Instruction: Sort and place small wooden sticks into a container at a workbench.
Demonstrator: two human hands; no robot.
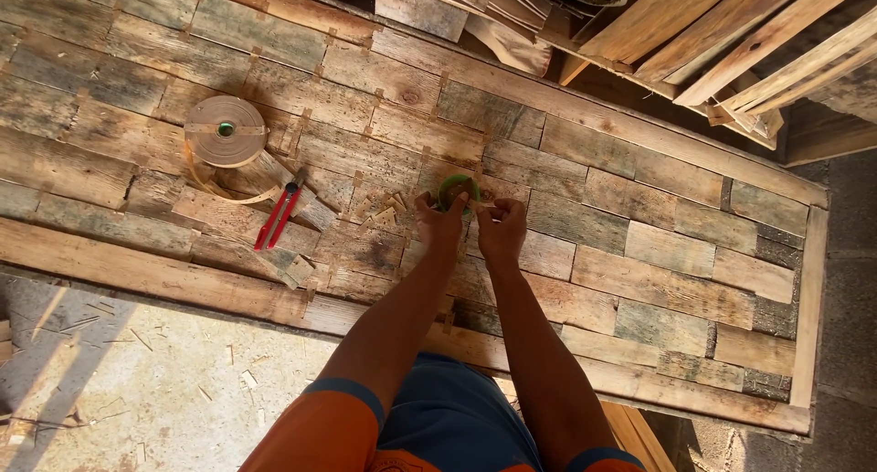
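Observation:
My left hand [440, 222] grips a small green roll of tape [458, 191] just above a wide panel of patchwork wooden slats [639, 253]. Close beside it, my right hand [501, 227] pinches what looks like the loose end of the tape, fingers closed. Both hands hover near the middle of the panel. A small heap of short wood offcuts [384, 208] lies just left of my left hand.
A large coil of tan edge banding [226, 131] rests on the panel at the left, with red-handled cutters [280, 214] beside it. Wooden pallets and boards [731, 42] are stacked at the top right. Concrete floor with wood chips [164, 381] lies below the panel.

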